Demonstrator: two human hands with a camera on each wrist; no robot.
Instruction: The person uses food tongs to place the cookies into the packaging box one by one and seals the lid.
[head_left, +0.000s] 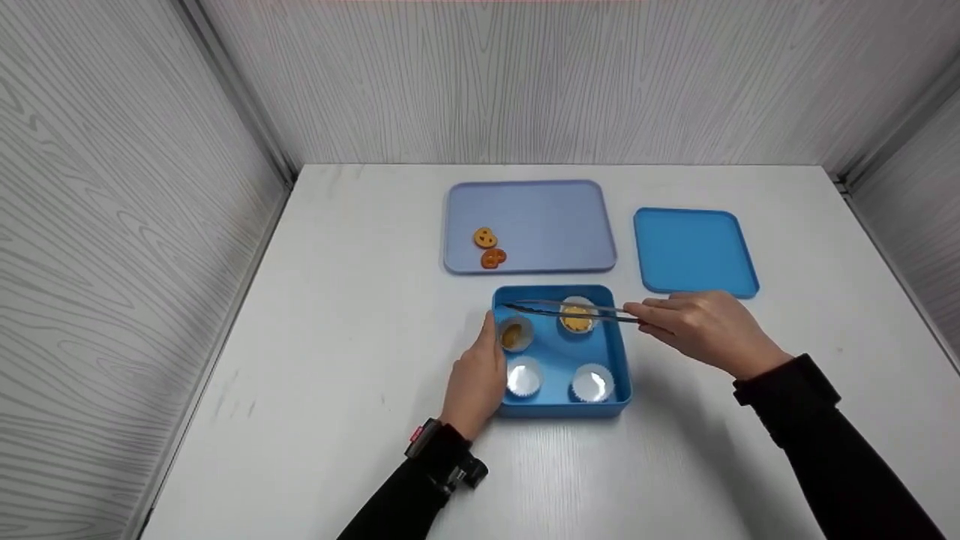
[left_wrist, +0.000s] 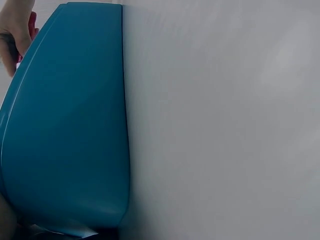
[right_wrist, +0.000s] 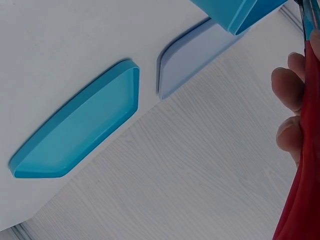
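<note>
My right hand (head_left: 697, 326) holds metal tongs (head_left: 570, 309) level across the back part of a blue box (head_left: 559, 360). Their tips reach the box's back left corner, with nothing clearly seen between them. In the right wrist view, the fingers (right_wrist: 289, 135) lie around a red handle (right_wrist: 305, 150). My left hand (head_left: 478, 375) rests against the box's left wall, fingers extended along it. White paper cups stand inside: a back right cup with a yellow cookie (head_left: 577, 321), a left cup with a brown piece (head_left: 513, 336), and two front cups (head_left: 523, 377) with nothing visible inside.
A lavender tray (head_left: 555, 225) lies behind the box, bearing a pretzel-shaped cookie (head_left: 485, 238) and a browner cookie (head_left: 493, 259). A shallow blue lid or tray (head_left: 694, 251) lies at the back right. Pale wood-grain panels (head_left: 480, 82) enclose the white table (head_left: 360, 300).
</note>
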